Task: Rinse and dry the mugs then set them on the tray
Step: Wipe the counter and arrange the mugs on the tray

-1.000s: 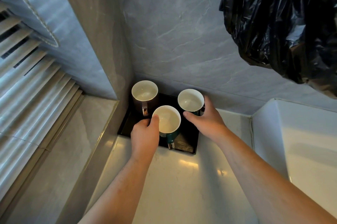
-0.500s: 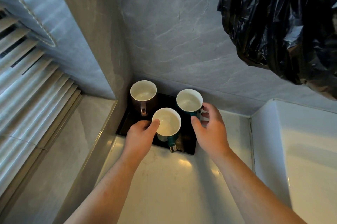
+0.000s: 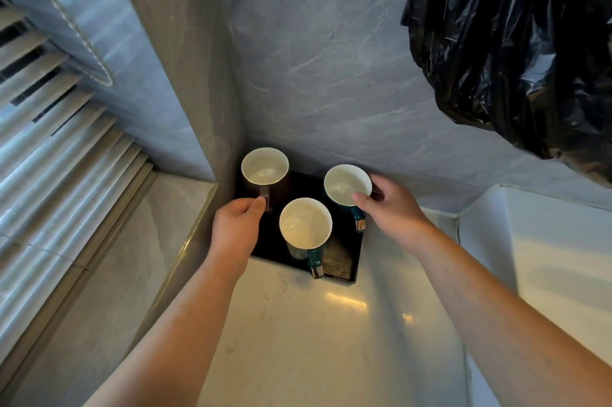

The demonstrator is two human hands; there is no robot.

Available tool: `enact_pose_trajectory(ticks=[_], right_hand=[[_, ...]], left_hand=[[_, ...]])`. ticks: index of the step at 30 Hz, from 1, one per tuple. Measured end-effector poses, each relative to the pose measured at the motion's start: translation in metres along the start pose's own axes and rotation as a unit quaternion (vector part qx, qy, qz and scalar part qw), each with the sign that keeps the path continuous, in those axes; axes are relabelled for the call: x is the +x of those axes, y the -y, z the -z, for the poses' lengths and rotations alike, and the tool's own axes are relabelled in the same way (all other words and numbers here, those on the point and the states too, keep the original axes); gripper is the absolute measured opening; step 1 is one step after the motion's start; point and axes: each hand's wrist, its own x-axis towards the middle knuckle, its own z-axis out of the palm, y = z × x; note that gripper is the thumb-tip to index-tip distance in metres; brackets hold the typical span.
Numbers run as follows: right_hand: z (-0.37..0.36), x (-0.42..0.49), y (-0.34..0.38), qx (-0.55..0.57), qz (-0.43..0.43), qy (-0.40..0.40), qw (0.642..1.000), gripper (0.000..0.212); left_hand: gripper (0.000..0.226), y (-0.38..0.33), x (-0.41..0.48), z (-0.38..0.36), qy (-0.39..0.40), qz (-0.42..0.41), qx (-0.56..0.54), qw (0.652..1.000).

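Observation:
Three white-lined mugs stand on a black tray [image 3: 341, 262] in the counter's corner. A brown mug [image 3: 265, 171] is at the back left, one teal mug [image 3: 304, 227] at the front middle, and another teal mug [image 3: 347, 184] at the back right. My left hand [image 3: 236, 227] has its fingers curled, and its thumb pinches the brown mug's handle. My right hand [image 3: 394, 207] grips the back right teal mug, thumb on the near rim and fingers behind it. That mug's handle points toward me.
The tray sits against a grey wall and a beige pillar [image 3: 185, 75]. A black plastic bag [image 3: 513, 42] hangs at the upper right. A white basin [image 3: 546, 257] is at the right, window blinds [image 3: 49, 141] at the left, pale counter [image 3: 314, 323] in front.
My left hand left the front teal mug and went to the brown mug's handle. My right hand closed round the back right mug, whose handle has turned toward me.

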Motion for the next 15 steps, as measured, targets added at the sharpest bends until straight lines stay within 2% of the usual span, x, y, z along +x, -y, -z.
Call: enact_pose_trajectory(ticks=[3, 8, 12, 13, 15], right_hand=[[0.0, 0.001, -0.001, 0.001, 0.003, 0.002, 1.0, 0.028], [-0.001, 0.002, -0.002, 0.002, 0.01, 0.006, 1.0, 0.026], [-0.002, 0.002, -0.006, 0.017, 0.005, 0.006, 1.0, 0.026], [-0.003, 0.002, -0.006, 0.018, 0.004, 0.006, 1.0, 0.027], [-0.004, 0.0, -0.006, 0.022, 0.003, 0.008, 1.0, 0.03]], left_hand=[[0.013, 0.0, 0.002, 0.002, 0.02, 0.007, -0.033, 0.999], [0.018, -0.005, 0.003, -0.003, 0.031, -0.007, -0.027, 0.999], [0.009, 0.0, -0.013, -0.005, -0.037, -0.008, -0.027, 0.999], [0.013, 0.005, -0.021, -0.006, -0.042, -0.006, -0.031, 0.999], [0.029, 0.013, -0.039, -0.011, -0.001, -0.003, -0.023, 1.0]])
